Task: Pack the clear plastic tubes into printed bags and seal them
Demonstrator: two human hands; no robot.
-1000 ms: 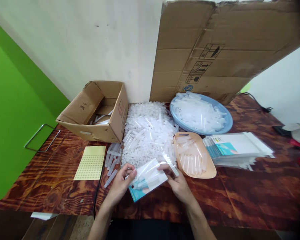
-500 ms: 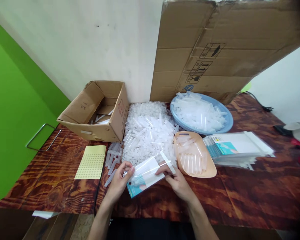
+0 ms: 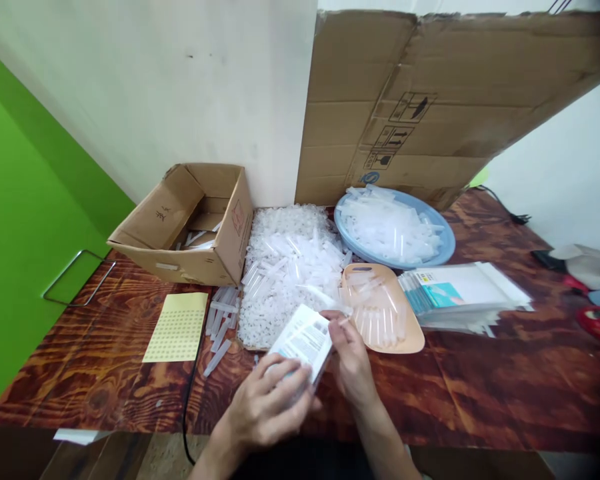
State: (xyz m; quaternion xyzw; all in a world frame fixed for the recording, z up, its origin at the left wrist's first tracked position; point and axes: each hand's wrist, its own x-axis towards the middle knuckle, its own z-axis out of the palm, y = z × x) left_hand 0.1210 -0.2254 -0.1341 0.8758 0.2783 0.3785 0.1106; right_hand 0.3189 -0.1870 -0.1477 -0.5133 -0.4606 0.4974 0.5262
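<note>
A clear plastic packet (image 3: 305, 337) with a printed card is tilted between my hands, over the front of the pile of translucent plastic tubes (image 3: 293, 267). Small dark text on a white ground shows on its upper side. My left hand (image 3: 273, 403) wraps its fingers over the lower left part of the packet. At the upper right edge, my right hand (image 3: 351, 357) grips it between thumb and fingers. Just right of that hand lies a peach-coloured tray (image 3: 414, 339) with clear tubes in it. What is inside the packet is hard to make out.
A cardboard box (image 3: 180, 263) and a yellow sheet of small stickers (image 3: 176, 328) are at left. Behind the tray stands a blue basin (image 3: 449, 243) heaped with tubes. A stack of similar packets (image 3: 467, 290) lies right. A large carton (image 3: 350, 127) leans behind.
The packet has been turned over and tipped more upright, so its text side shows instead of the blue picture. My left hand has moved right and over the packet.
</note>
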